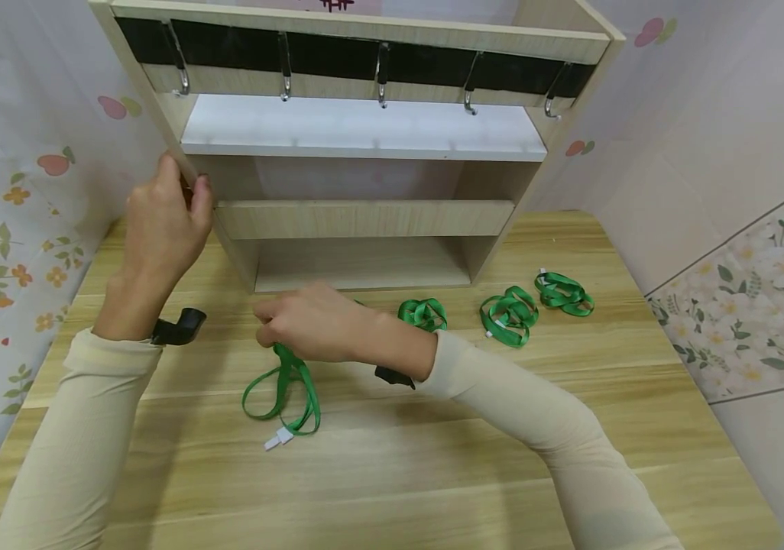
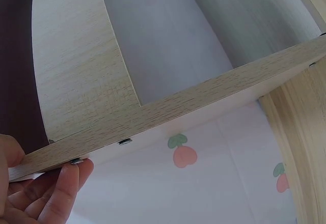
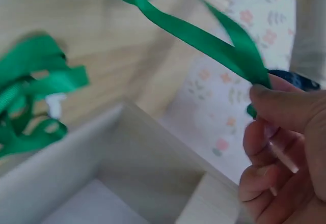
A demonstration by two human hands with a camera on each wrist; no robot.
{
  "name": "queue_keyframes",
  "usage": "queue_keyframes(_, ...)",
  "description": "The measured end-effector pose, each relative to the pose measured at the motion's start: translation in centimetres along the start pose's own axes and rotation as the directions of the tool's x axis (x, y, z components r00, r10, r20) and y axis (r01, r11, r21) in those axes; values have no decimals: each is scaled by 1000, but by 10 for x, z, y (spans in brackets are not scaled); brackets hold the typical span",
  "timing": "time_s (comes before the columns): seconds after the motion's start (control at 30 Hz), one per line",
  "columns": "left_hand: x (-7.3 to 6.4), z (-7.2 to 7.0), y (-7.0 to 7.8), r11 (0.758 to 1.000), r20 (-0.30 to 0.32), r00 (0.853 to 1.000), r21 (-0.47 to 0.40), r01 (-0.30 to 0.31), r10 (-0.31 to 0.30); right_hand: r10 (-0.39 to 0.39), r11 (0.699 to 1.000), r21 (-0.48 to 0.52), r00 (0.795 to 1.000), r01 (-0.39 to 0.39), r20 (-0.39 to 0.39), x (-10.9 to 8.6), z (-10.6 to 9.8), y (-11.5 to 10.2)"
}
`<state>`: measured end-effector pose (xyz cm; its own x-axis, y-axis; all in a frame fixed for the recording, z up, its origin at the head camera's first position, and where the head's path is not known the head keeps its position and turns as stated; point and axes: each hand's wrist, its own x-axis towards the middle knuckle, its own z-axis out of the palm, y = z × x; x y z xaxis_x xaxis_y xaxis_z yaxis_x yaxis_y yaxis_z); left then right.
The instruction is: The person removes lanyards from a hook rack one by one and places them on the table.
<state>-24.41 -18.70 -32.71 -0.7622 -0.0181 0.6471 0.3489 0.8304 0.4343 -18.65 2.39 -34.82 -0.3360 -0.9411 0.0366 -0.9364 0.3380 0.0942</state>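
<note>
My left hand [image 1: 170, 210] grips the left side edge of a light wooden shelf unit [image 1: 364, 220]; in the left wrist view its fingers [image 2: 66, 191] curl behind the side panel [image 2: 168, 107]. My right hand [image 1: 316, 321] pinches a green lanyard [image 1: 289, 389] between thumb and fingertips, in front of the unit. The rest of that lanyard hangs down to the table, with a white clip [image 1: 278, 438] at its lower end. In the right wrist view the pinched ribbon [image 3: 204, 43] runs up from the thumb and fingers.
Coiled green lanyards lie to the right: one [image 1: 422, 313] near the right wrist, another [image 1: 510, 315] and a third [image 1: 565, 293] farther right. Several metal hooks [image 1: 382, 76] hang from the unit's black strip [image 1: 241, 47]. Tiled wall [image 1: 770, 283] stands right, a floral curtain [image 1: 14, 229] left.
</note>
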Motion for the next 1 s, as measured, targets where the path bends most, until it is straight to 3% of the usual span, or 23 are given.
queue_keyframes(0.2, 0, 0, 0, 1000, 0, 1000, -1, -4, 4, -94, 993, 69, 995, 96, -34, -8, 21, -4)
queue_keyframes(0.37, 0, 1, -3, 1000, 1, 1000, 5, 9, -9, -198, 979, 46, 980, 199, -25, -12, 37, -8)
queue_keyframes(0.53, 0, 0, 0, 1000, 1, 1000, 6, -2, 2, -266, 964, 36, 962, 264, 66, -15, 50, -14)
queue_keyframes(0.8, 1, -1, 2, 1000, 7, 1000, 5, -14, 14, -257, 966, 27, 935, 259, 243, -16, 68, -23)
queue_keyframes(1.0, 1, -1, 1, 1000, 10, 1000, -1, -8, 8, -225, 974, 75, 932, 212, 285, -15, 67, -22)
